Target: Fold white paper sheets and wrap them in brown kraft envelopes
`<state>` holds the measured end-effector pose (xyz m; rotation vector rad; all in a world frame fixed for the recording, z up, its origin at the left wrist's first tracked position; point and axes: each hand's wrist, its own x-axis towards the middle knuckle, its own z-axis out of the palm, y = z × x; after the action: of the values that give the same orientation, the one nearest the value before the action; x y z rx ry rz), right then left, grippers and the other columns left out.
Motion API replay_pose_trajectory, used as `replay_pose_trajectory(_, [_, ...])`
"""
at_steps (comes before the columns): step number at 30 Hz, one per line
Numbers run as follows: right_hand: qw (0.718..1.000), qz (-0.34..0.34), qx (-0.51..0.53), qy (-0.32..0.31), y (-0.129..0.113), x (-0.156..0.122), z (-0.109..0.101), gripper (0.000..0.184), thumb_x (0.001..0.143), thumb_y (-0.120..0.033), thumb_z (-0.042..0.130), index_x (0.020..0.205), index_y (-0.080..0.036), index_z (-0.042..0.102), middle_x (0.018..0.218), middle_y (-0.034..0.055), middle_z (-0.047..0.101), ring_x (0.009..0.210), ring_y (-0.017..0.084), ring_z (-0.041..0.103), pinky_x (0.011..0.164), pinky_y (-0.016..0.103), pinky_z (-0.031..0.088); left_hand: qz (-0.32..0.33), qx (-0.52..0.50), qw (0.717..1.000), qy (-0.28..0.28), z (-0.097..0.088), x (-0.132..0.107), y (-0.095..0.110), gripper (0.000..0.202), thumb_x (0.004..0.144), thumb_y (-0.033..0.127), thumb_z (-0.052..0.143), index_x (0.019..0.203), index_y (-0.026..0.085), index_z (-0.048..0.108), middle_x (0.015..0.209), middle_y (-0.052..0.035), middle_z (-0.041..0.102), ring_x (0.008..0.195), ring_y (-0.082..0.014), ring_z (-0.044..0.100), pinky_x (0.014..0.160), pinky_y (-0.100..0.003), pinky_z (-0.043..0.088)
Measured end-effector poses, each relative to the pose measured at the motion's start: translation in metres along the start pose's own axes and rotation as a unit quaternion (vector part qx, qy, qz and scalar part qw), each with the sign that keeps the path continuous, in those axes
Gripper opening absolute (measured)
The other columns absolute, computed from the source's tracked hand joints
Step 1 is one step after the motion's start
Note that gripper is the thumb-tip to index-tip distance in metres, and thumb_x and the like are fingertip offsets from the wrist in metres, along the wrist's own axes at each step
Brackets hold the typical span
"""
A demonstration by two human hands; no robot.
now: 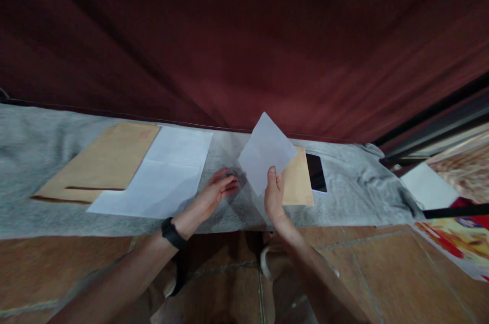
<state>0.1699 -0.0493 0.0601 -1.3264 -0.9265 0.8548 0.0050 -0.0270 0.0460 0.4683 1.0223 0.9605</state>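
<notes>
A folded white sheet of paper (265, 145) is gripped at its lower edge by my right hand (274, 195), with the thumb on top. The paper is tilted up above the grey cloth and partly covers a small tan envelope (300, 181). My left hand (217, 191), a dark watch on its wrist, hovers to the left of the sheet with fingers apart and nothing in them. Left of that hand lies a larger white sheet (164, 176) with a crease across it. Large tan envelopes (110, 156) overlap its left side.
A phone (316, 173) lies partly under the small envelope's right side. Grey cloth (344, 186) covers the narrow surface, and a dark red curtain (229, 49) hangs behind it. Tiled floor (367, 258) is below. A colourful printed box or bag (458, 242) stands at the right.
</notes>
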Motion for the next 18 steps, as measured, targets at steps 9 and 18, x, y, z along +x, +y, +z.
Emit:
replay_pose_trajectory(9, [0.981,0.129,0.141,-0.027,0.017,-0.008,0.017,0.063,0.094,-0.062,0.040,0.138,-0.019,0.050,0.137,0.0120,0.064,0.122,0.024,0.064,0.095,0.038,0.057,0.060,0.009,0.998,-0.012,0.002,0.006,-0.009,0.052,0.069,0.010,0.077,0.118,0.022,0.067,0.104,-0.0038,0.076,0.089,-0.0177,0.072,0.078,-0.027,0.058])
replay_pose_trajectory(18, [0.940,0.276,0.145,-0.136,0.036,-0.011,0.011,0.037,0.087,-0.055,0.057,0.100,-0.020,0.061,0.089,0.0076,0.075,0.079,0.021,0.073,0.075,0.036,0.060,0.161,0.163,0.973,0.029,-0.020,0.019,0.023,0.077,0.063,0.014,0.071,0.138,0.015,0.054,0.087,-0.0015,0.075,0.073,-0.0183,0.068,0.067,-0.027,0.050])
